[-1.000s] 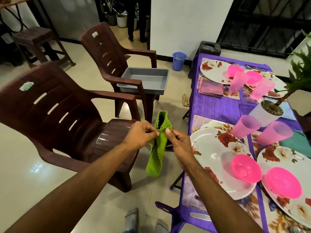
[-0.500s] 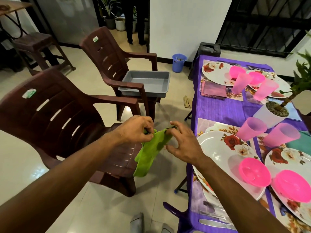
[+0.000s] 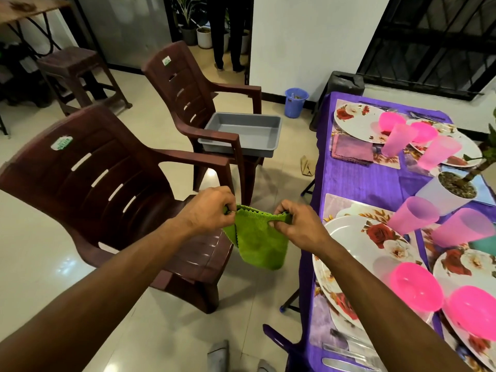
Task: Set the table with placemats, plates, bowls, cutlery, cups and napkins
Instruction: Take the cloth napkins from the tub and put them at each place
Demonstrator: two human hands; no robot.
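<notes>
Head view: green napkin (image 3: 259,241) hanging downward, top edge level between pinching left hand (image 3: 212,210) and right hand (image 3: 296,225).

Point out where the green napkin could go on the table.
Bare purple tablecloth lies between the folded mauve napkin and the near floral plate. The table's right side is crowded with pink cups and pink bowls.

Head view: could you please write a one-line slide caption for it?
Both hands, left and right, pinch a green napkin by its top edge beside the set table.
</notes>
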